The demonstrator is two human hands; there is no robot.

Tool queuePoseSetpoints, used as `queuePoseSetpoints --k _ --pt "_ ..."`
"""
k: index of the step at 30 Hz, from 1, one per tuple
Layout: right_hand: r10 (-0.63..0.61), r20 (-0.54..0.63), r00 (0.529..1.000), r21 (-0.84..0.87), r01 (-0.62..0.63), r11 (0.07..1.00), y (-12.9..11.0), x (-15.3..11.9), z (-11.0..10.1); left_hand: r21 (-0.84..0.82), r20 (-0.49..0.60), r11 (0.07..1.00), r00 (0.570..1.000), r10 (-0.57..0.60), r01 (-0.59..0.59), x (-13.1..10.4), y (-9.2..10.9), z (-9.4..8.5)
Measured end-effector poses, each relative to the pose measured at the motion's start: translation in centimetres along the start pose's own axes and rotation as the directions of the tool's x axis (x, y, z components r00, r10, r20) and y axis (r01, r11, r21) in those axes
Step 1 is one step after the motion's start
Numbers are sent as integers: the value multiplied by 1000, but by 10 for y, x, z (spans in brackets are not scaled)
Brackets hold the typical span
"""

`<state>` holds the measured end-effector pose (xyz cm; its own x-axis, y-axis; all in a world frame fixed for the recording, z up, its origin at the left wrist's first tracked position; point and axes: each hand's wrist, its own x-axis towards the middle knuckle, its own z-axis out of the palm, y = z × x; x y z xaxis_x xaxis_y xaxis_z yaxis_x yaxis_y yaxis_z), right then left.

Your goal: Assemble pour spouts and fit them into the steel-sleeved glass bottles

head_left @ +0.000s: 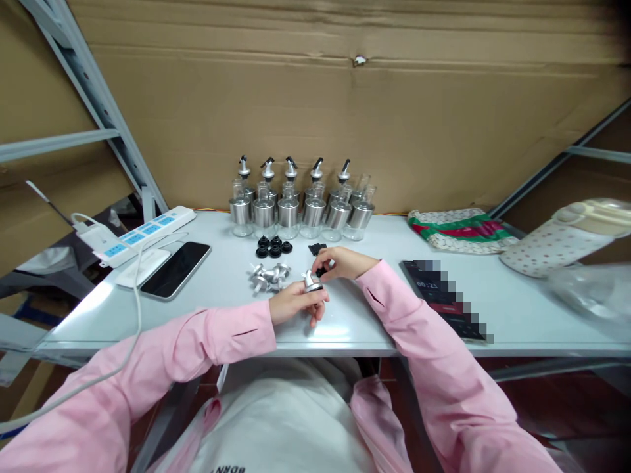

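Between the thumb and fingers of my left hand [296,303] is a silver pour spout [312,282], its tip pointing up and a dark ring at its base. My right hand [340,264] is just beside the spout, thumb and fingertips pinched close to a small black piece, too small to make out well. Near it lie several small black flaps [317,249] on the table. Loose silver spouts [269,278] form a pile left of my hands. Behind them sit several black stoppers [274,247] in a cluster.
Glass bottles with steel sleeves [288,213] stand in rows at the back; the rear ones carry spouts. On the left are a phone [176,270] and a power strip [148,235]. To the right lie another phone [444,299], a patterned cloth [458,230] and a dotted bottle [562,240].
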<state>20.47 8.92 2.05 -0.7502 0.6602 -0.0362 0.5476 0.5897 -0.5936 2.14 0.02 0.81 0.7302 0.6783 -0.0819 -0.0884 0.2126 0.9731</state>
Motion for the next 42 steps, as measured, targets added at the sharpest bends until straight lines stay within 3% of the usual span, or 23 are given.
queuePoseSetpoints --k 16,25,34,42 --pt "94 -39 995 -62 -97 993 3 1 -5 8 9 1000 1000 4 -4 0 0 -1" --pt "129 15 992 20 -129 991 3 -9 -14 14 21 1000 1000 9 -9 1 -3 -3" --pt "77 -3 997 -110 -77 991 10 -5 -10 10 25 1000 1000 8 -8 1 0 0" --pt "108 5 994 -62 -107 992 18 -3 -9 16 17 1000 1000 11 -12 0 0 0"
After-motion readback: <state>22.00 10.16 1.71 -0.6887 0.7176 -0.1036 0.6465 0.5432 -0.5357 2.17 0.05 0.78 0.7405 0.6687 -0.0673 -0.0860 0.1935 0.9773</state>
